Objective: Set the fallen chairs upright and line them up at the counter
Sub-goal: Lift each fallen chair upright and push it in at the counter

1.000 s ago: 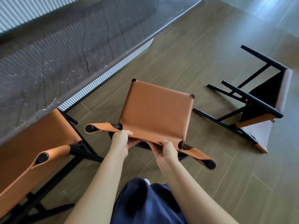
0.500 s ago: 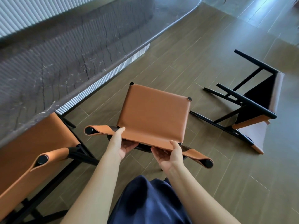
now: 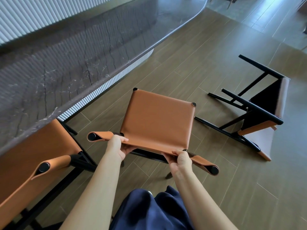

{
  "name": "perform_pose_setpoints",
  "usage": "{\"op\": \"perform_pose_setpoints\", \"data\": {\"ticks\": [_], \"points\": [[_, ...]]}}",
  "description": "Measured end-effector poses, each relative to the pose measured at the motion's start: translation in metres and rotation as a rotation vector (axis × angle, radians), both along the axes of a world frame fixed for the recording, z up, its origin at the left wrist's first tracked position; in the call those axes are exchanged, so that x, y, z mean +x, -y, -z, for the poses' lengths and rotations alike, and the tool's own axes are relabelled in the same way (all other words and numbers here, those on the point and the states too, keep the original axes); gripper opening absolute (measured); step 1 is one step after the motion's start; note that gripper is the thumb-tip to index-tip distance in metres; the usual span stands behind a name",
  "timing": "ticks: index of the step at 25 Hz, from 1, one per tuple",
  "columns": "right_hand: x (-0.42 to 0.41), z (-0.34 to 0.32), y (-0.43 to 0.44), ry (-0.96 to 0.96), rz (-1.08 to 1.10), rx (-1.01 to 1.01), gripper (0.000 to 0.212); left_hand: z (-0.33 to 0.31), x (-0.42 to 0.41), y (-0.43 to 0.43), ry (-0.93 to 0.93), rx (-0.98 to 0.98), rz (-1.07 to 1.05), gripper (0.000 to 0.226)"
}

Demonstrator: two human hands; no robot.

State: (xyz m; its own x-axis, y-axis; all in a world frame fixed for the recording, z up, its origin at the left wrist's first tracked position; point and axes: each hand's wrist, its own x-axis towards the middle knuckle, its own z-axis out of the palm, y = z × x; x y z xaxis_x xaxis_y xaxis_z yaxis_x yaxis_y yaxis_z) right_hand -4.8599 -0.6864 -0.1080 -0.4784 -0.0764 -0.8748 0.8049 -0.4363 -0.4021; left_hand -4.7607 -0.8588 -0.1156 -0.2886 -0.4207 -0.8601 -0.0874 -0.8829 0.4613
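The middle chair [image 3: 157, 120] is stood upright on the floor [image 3: 207, 67], near the table [image 3: 69, 60] but angled to it, its tan seat facing up. It is judged stiff in its black metal frame yet soft in its leather sling, so a firm hold is better taken on the backrest band close to the posts than on the slack leather. The left hand [image 3: 117, 147] is closed on the left part of that band, thumb laid over the top and fingers curled beneath. The right hand [image 3: 181, 161] is closed on the right part in the same way. A left chair [image 3: 33, 153] is seen upright, tucked against the table. A fallen chair [image 3: 259, 110] is left on its side on the floor, far right, well apart from the table; its bare legs are judged the handiest grip for lifting.
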Motion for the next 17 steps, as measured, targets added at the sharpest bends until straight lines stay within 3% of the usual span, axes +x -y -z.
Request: {"op": "perform_pose_setpoints", "data": {"ticks": [8,17], "points": [[-0.058,-0.032,0.03,-0.102,-0.029,0.067,0.021,-0.036,-0.056,0.03,-0.084,-0.067,0.009,0.021],[-0.104,-0.054,0.056,-0.143,-0.072,0.102,0.018,-0.056,-0.104,0.054,-0.084,-0.098,0.038,0.018]]}}
